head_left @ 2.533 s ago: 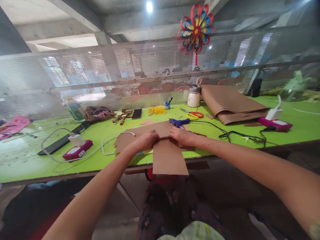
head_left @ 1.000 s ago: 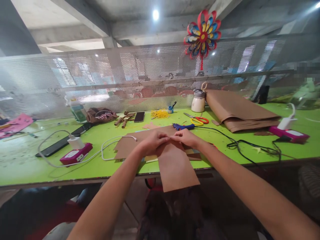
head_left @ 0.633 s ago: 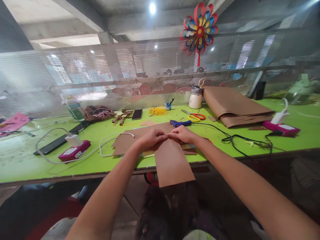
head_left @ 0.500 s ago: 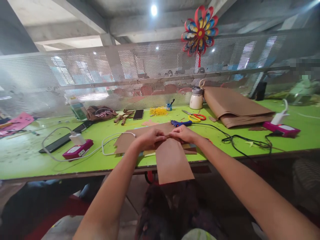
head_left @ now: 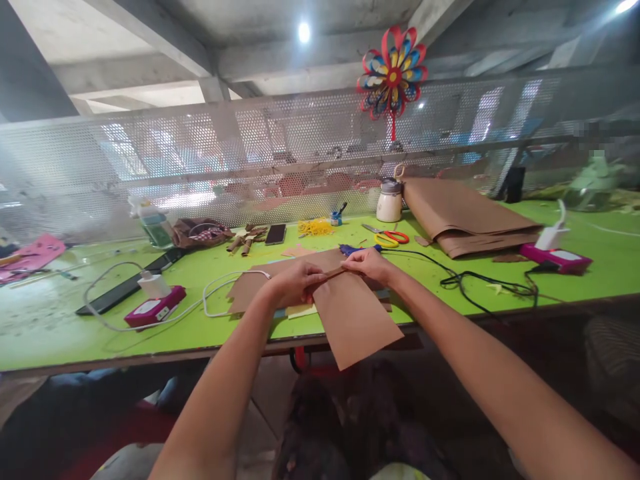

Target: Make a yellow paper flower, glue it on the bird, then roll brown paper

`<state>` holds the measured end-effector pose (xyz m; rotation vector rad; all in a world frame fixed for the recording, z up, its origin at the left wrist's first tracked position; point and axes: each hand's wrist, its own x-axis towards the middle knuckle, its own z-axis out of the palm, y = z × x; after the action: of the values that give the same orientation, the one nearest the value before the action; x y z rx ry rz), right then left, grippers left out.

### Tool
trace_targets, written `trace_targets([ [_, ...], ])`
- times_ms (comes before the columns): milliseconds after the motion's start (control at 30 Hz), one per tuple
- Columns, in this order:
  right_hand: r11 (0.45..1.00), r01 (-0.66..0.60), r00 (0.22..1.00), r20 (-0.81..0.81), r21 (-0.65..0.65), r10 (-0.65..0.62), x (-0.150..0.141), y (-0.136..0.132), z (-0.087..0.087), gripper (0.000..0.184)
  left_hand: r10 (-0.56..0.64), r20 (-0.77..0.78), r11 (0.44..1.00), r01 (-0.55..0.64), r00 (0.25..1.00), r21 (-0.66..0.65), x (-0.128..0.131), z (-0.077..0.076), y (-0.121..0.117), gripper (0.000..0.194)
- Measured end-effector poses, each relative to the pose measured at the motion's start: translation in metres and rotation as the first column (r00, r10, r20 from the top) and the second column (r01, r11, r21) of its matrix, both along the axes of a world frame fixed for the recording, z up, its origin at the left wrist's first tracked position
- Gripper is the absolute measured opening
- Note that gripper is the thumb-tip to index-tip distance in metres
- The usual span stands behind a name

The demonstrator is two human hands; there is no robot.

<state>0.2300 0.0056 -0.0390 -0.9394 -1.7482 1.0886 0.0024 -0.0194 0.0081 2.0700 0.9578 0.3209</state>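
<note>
A sheet of brown paper (head_left: 357,320) hangs over the front edge of the green table, its far end rolled into a narrow tube. My left hand (head_left: 299,281) pinches the left end of that rolled edge. With fingers closed, my right hand (head_left: 369,263) grips the right end. Beneath both hands lie more brown paper sheets (head_left: 255,287) and a scrap of yellow paper (head_left: 301,311). Just beyond my right hand is a blue glue gun (head_left: 350,250), partly hidden by it.
Scissors (head_left: 393,239), a small blue pot (head_left: 336,217), yellow strips (head_left: 316,228), a phone (head_left: 275,234) and rolled brown pieces (head_left: 247,240) lie farther back. Folded brown paper (head_left: 470,213) stands right. Purple power blocks (head_left: 156,307) and cables flank the work area.
The hanging brown paper has swung to the right and now slants. Its rolled edge shows more clearly between my hands, which keep their hold. The view has shifted slightly.
</note>
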Motion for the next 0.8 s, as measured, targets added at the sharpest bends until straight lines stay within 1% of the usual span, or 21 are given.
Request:
trace_targets([
  [100,1.0,-0.007,1.0,-0.008,0.003,0.007,0.0,-0.001,0.0,0.037,0.018,0.002,1.0,-0.018,1.0,-0.014,0.0,0.0,0.0,0.037],
  [167,1.0,0.0,1.0,-0.014,-0.02,0.0,0.0,-0.002,0.0,0.038,0.035,-0.008,0.999,-0.035,0.999,0.015,0.0,0.0,0.001,0.038],
  [267,0.996,0.001,0.999,-0.036,-0.09,-0.004,-0.002,-0.004,0.001,0.037,0.013,-0.03,0.997,-0.01,0.999,0.071,-0.002,0.0,0.003,0.039],
  [300,0.992,-0.011,0.998,-0.069,-0.122,0.002,-0.003,-0.005,0.002,0.036,0.0,-0.023,0.997,0.002,1.0,0.083,-0.003,0.001,0.004,0.038],
  [367,0.979,-0.076,0.978,-0.207,-0.189,0.036,-0.005,-0.008,0.006,0.036,-0.017,0.031,0.995,0.013,0.999,0.099,-0.005,0.003,0.006,0.036],
  [433,0.96,-0.174,0.921,-0.381,-0.219,0.08,-0.006,-0.011,0.011,0.036,-0.024,0.128,0.996,0.012,0.991,0.089,-0.008,0.005,0.006,0.035],
  [467,0.953,-0.217,0.892,-0.439,-0.213,0.105,-0.006,-0.014,0.013,0.036,-0.026,0.176,0.998,0.015,0.984,0.067,-0.008,0.005,0.005,0.035],
  [500,0.947,-0.254,0.874,-0.465,-0.196,0.138,-0.007,-0.017,0.015,0.035,-0.027,0.216,0.999,0.021,0.976,0.029,-0.008,0.005,0.004,0.035],
  [533,0.941,-0.291,0.869,-0.459,-0.174,0.183,-0.007,-0.02,0.017,0.035,-0.023,0.248,0.999,0.03,0.969,-0.026,-0.008,0.004,0.002,0.035],
  [600,0.913,-0.381,0.871,-0.388,-0.145,0.302,-0.008,-0.026,0.02,0.042,0.0,0.305,0.983,0.055,0.952,-0.173,-0.004,0.001,-0.002,0.033],
  [633,0.893,-0.427,0.868,-0.34,-0.141,0.362,-0.008,-0.029,0.021,0.045,0.015,0.336,0.965,0.075,0.942,-0.253,-0.002,-0.002,-0.003,0.031],
  [700,0.868,-0.477,0.863,-0.26,-0.138,0.433,-0.009,-0.033,0.022,0.042,0.041,0.396,0.912,0.127,0.917,-0.389,0.003,-0.009,-0.005,0.031],
  [800,0.876,-0.466,0.877,-0.193,-0.121,0.44,-0.009,-0.035,0.023,0.032,0.065,0.472,0.844,0.204,0.879,-0.495,0.009,-0.019,-0.004,0.032],
])
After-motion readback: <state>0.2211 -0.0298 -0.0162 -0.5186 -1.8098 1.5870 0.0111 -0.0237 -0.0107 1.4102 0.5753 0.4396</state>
